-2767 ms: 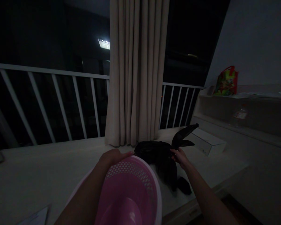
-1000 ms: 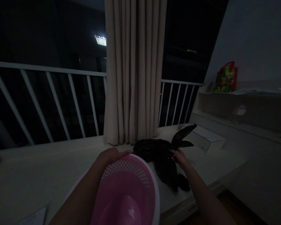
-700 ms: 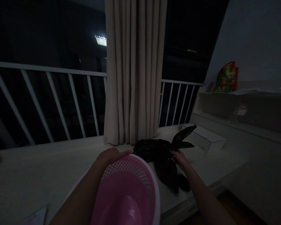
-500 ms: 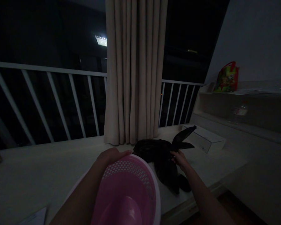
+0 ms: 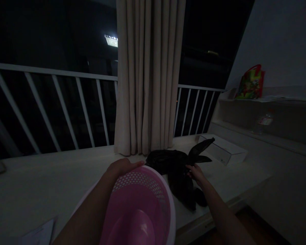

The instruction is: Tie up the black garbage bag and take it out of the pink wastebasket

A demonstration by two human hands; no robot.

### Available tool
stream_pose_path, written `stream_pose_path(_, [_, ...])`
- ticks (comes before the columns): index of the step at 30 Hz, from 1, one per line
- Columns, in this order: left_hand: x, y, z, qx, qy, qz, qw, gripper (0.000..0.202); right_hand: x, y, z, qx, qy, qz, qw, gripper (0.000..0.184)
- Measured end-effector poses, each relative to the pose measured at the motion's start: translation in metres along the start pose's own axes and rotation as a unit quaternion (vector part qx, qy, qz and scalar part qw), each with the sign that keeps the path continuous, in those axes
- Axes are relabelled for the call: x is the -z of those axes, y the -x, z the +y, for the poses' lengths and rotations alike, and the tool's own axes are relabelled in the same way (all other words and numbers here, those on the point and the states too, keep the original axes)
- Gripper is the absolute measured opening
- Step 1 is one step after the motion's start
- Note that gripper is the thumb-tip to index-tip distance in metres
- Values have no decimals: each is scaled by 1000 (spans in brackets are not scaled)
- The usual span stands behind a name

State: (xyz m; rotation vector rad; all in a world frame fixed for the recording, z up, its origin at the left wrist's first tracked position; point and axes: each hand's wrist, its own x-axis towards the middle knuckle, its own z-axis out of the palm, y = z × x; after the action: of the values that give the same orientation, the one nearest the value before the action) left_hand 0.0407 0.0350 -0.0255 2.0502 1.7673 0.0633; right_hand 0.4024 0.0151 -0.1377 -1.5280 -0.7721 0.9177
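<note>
The room is dark. My left hand (image 5: 123, 166) curls over the far rim of a pink perforated basket (image 5: 142, 200), which is tilted with its opening toward me. Just beyond the basket a black plastic bag (image 5: 172, 163) lies crumpled on the white ledge (image 5: 46, 177). My right hand (image 5: 196, 172) grips the bag near its gathered end, whose loose tips stick up to the right.
A beige curtain (image 5: 149, 75) hangs behind the bag, with white railing bars (image 5: 66, 109) against the dark window. A white box (image 5: 223, 153) lies on the ledge to the right. A colourful bag (image 5: 251, 83) stands on a shelf, a bottle (image 5: 264, 122) below it. Paper (image 5: 40, 233) lies near left.
Almost nothing differs. Both hands keep their holds on the basket and the bag; only the view has shifted slightly.
</note>
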Motion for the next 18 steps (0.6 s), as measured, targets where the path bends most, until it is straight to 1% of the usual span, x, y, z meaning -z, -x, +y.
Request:
stream_pose_path(3, [2,4,3,4,0,1,1000,88,0,1,1,-1,-1,-11,1000,16])
stream_pose_path(6, [2,4,4,8,-4,6,1000,89,-1,2,3,-6,-3,-4,1000,16])
stream_pose_path(11, [2,3,3,7,1,-10,1000,90,-1,-1,10,-11,-11,1,1000,18])
stream_pose_path(15, [2,3,2,7,3,-6,1000,88,0,-5,16,-5,-7,-13,1000,13])
stream_pose_path(18, [1,1,2,11,8,-4,1000,85,0,-5,17,-11,-10,-11,1000,12])
